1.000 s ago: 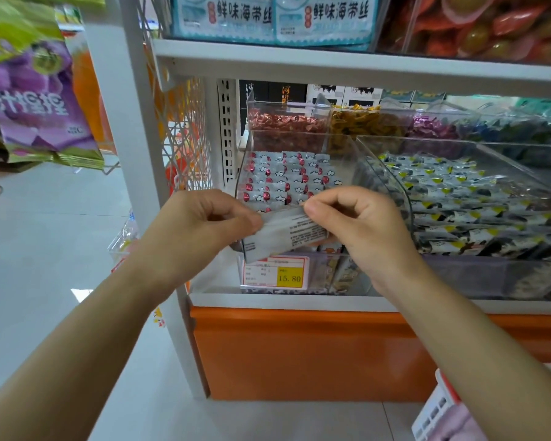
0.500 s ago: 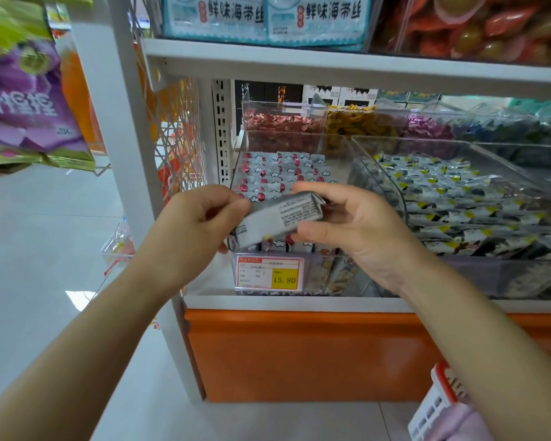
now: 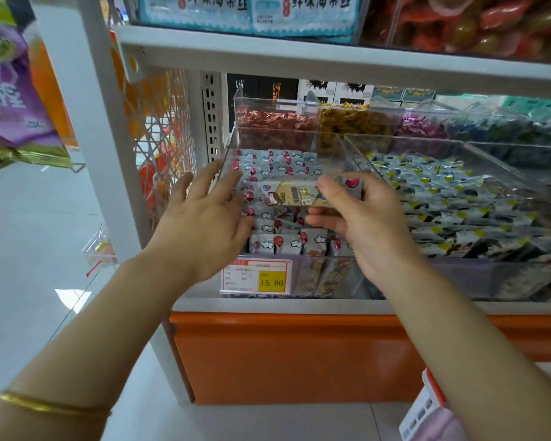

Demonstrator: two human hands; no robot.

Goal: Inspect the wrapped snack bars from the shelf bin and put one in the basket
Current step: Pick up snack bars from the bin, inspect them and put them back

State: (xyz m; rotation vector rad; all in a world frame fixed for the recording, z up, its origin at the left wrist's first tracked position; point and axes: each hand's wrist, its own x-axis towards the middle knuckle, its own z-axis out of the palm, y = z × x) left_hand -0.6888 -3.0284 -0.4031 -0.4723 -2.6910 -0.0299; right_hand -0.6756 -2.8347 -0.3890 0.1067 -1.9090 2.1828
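Note:
My right hand grips a wrapped snack bar, held level over the clear shelf bin, its cream and grey printed face turned up. Many grey wrapped bars with red and white marks fill that bin. My left hand hovers at the bin's left edge with fingers spread, holding nothing and just left of the held bar. A corner of the white and red basket shows at the bottom right, below my right forearm.
A yellow price tag reading 15.80 sits on the bin's front. Another clear bin with yellow and black wrapped snacks lies to the right. Candy bins stand behind, a white shelf board hangs overhead, and an orange base panel is below.
My left hand let go of the bar and opened. My right hand turned the bar from its label side to its printed face and moved it forward over the bin.

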